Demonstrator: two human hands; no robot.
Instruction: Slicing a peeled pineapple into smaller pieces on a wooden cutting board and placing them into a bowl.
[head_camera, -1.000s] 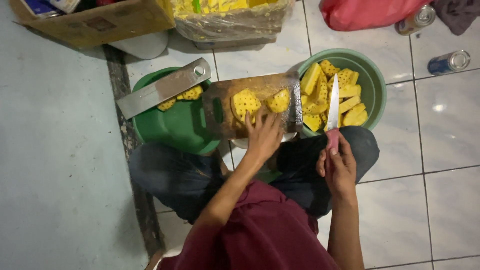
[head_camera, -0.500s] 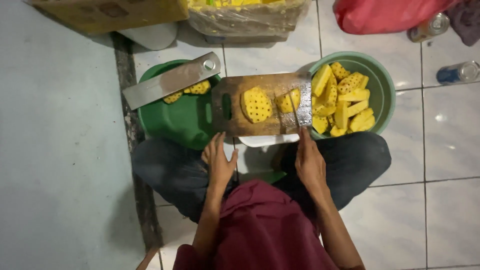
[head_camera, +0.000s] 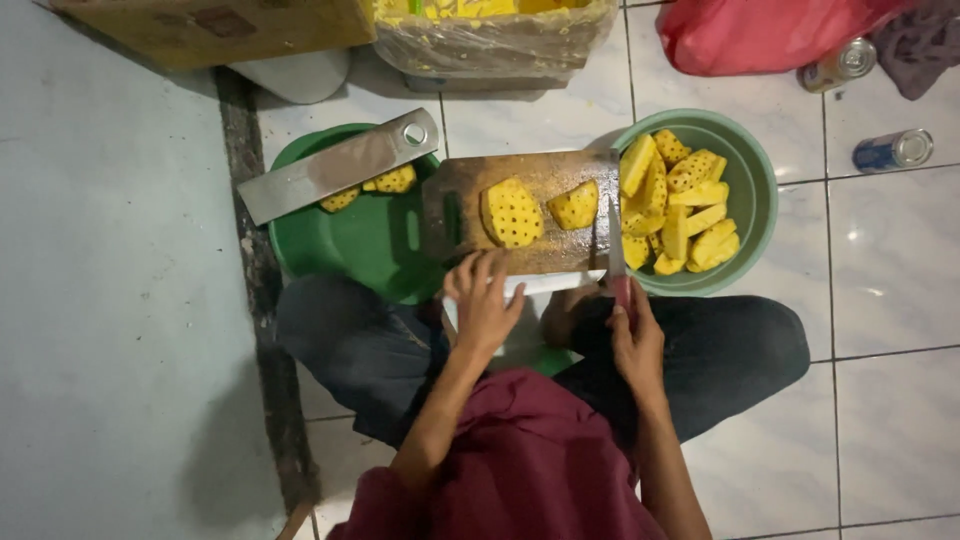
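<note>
A wooden cutting board (head_camera: 540, 175) lies across two basins, with two peeled pineapple pieces (head_camera: 512, 211) on it. My left hand (head_camera: 484, 302) rests at the board's near edge, fingers spread, touching the wood. My right hand (head_camera: 634, 335) grips the pink handle of a knife (head_camera: 614, 248), whose blade points away along the board's right end. Cut pineapple chunks (head_camera: 680, 205) fill the pale green bowl (head_camera: 755, 190) on the right.
A green basin (head_camera: 350, 245) on the left holds a few pineapple bits under a broad metal blade (head_camera: 335, 167). A cardboard box (head_camera: 220, 28), a plastic-lined crate (head_camera: 500, 35), a red bag (head_camera: 760, 30) and two cans (head_camera: 893, 150) lie beyond. I sit cross-legged on tiles.
My left hand came off the pineapple back to the board's near edge. The knife, earlier raised over the bowl, now lies low along the board's right end.
</note>
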